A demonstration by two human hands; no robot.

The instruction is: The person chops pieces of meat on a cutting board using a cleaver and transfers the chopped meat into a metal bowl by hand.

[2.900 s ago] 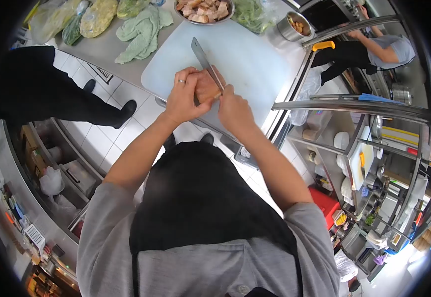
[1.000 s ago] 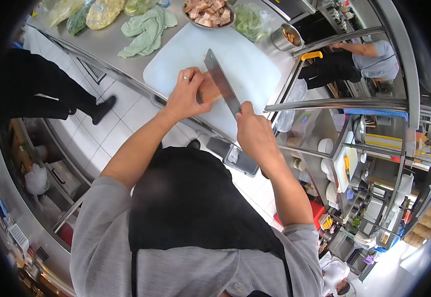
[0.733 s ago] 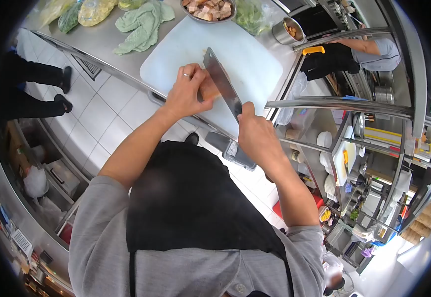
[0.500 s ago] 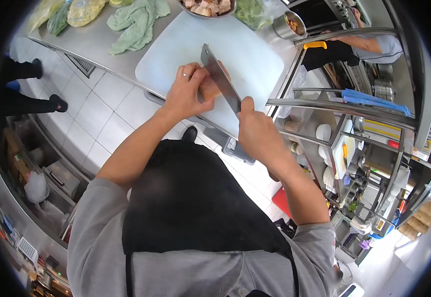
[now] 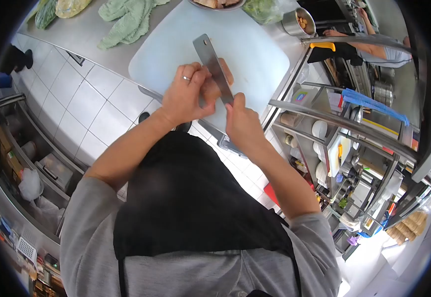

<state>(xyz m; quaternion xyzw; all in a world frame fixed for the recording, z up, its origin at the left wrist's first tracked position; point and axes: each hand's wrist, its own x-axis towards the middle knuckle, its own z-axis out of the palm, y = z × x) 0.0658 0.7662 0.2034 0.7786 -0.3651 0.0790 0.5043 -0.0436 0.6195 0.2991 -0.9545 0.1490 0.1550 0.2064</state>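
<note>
- Centrally, a reddish piece of meat (image 5: 210, 91) lies on the cutting board, near the edge closest to the person; part of it is hidden under a hand.
- Right across it stands the broad blade of a knife (image 5: 214, 67), slanting from upper left to lower right; more meat shows on its far side, and whether the two parts are joined cannot be told.
- The left hand (image 5: 185, 94) holds the meat, its fingers bent over the top and the thumb against the near side; a ring shows on one finger.
- The right hand (image 5: 243, 121) has its fingers wrapped round the knife's handle, close to the blade.
- Beneath all this is the pale cutting board (image 5: 168, 47), set on a metal table (image 5: 79, 39).
- Just beyond the board's far edge, a bowl (image 5: 216, 8) of meat chunks is cut off by the picture's border.
- Beside the bowl are leafy greens (image 5: 262, 11) in clear plastic, then a metal pot (image 5: 291, 24) with brownish pieces inside.
- Left of the board lies a crumpled green towel (image 5: 129, 24); further left are a yellowish bag (image 5: 72, 7) and a green one.
- Well apart, at upper right, a co-worker (image 5: 381, 55) in grey reaches out an arm.
</note>
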